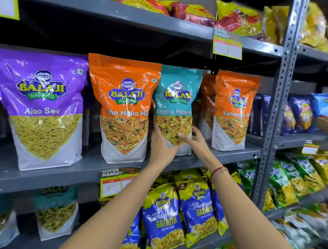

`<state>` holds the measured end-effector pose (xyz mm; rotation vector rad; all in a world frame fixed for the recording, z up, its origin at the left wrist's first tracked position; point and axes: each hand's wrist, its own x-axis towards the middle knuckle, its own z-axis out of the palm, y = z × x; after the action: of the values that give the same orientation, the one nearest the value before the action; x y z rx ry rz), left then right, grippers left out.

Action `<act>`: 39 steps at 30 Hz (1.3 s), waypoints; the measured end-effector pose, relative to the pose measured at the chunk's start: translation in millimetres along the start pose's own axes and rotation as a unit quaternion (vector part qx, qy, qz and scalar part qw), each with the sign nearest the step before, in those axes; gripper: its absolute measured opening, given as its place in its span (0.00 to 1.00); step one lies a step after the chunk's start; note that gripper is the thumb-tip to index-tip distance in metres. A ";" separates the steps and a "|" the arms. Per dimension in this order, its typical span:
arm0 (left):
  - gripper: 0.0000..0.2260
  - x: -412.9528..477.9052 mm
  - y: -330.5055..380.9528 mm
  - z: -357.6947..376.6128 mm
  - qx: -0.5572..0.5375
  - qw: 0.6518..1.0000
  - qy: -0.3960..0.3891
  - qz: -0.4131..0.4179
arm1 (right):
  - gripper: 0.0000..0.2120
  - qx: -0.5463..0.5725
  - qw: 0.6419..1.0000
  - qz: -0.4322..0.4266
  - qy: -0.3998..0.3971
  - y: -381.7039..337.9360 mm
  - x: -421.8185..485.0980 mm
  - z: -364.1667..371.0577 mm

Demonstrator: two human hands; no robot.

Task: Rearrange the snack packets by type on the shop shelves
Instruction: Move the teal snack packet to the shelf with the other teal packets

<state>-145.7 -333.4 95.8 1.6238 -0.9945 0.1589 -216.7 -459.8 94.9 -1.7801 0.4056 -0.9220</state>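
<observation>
Both hands, left hand [163, 143] and right hand [193, 139], are cupping the teal Khatta Mitha packet [176, 108] between them, so lifting straight up should be sparing the orange packets [125, 107] crowding either side.

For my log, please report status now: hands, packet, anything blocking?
Left hand and right hand grip teal packet. Packet upright on shelf. Orange packets crowd both sides.
</observation>
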 end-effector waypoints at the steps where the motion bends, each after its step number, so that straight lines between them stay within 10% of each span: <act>1: 0.45 1.6 -0.6 -0.2 -0.006 1.000 0.010 -0.006 | 0.45 0.002 1.000 0.002 0.017 1.4 0.0 -0.8; 22: 0.36 -59.7 11.5 -8.4 -0.127 0.988 -0.063 0.060 | 0.31 0.002 0.981 -0.100 0.168 -11.5 -128.9 -47.0; 39: 0.35 -230.8 -122.0 -167.8 -0.117 0.986 -0.057 -0.102 | 0.35 -0.006 1.000 -0.020 0.011 66.4 -258.8 137.7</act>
<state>-142.9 -74.6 -75.6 1.5181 -0.8894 -0.1863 -271.2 -228.8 -89.6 -1.7966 0.3925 -0.9686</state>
